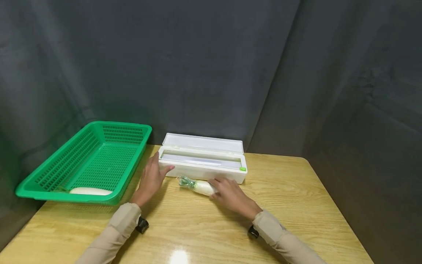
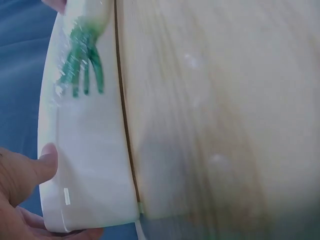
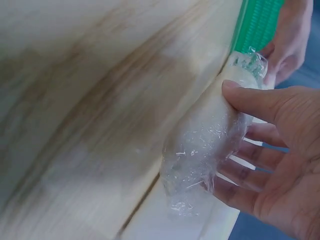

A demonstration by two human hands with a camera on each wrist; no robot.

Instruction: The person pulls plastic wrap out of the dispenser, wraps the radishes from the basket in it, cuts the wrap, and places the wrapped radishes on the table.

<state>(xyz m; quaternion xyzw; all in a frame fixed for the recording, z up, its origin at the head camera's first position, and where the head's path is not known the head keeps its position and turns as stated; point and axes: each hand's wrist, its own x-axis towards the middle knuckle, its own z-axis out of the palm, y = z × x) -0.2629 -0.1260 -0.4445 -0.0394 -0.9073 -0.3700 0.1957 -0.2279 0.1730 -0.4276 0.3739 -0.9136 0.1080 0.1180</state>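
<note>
A white radish (image 1: 202, 187) with green leaf stubs, wrapped in clear plastic film, lies in front of a white cling film dispenser (image 1: 197, 172). My right hand (image 1: 232, 196) holds the radish; in the right wrist view the thumb lies over it and the fingers (image 3: 247, 175) curl behind it. Loose film (image 3: 185, 200) bunches at its lower end. My left hand (image 1: 152, 179) grips the dispenser's left end, its thumb (image 2: 47, 162) on the front face. The dispenser's lid (image 1: 202, 143) is raised, showing the film inside. A green slider (image 1: 242, 169) sits at its right end.
To the left stands a green plastic basket (image 1: 139, 156) with another white radish (image 1: 90, 191) lying at its near side. The wooden table (image 1: 280, 198) extends in front and to the right. Dark grey curtains (image 1: 197, 66) hang behind and at the sides.
</note>
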